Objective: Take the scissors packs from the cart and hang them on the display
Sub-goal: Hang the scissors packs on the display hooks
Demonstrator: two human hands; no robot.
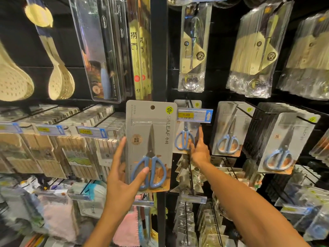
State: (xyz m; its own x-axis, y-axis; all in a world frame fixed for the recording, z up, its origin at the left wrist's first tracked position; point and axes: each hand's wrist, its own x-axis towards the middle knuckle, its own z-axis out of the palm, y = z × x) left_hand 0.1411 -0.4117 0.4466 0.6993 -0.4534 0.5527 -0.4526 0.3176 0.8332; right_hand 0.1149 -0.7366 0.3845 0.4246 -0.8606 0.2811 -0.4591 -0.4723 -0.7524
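Observation:
My left hand (pixel 122 177) holds a grey card pack of blue-handled scissors (pixel 151 139) upright in front of the black display post, thumb across the handles. Its hang hole sits at the top, free of any hook. My right hand (pixel 199 148) reaches to the hanging scissors pack (pixel 185 139) on the hook just right of the post, fingers touching its lower right edge below the price tag (pixel 195 114). More scissors packs hang further right in two rows (pixel 227 132) (pixel 283 145). The cart is out of view.
Bamboo skimmers (pixel 60 81) and long utensil packs hang top left, ladle and spoon packs (pixel 194 50) top right. Chopstick packs (pixel 74 139) fill hooks at left. Cloths (pixel 58 216) and small packs hang below. Black wire hooks stick out toward me.

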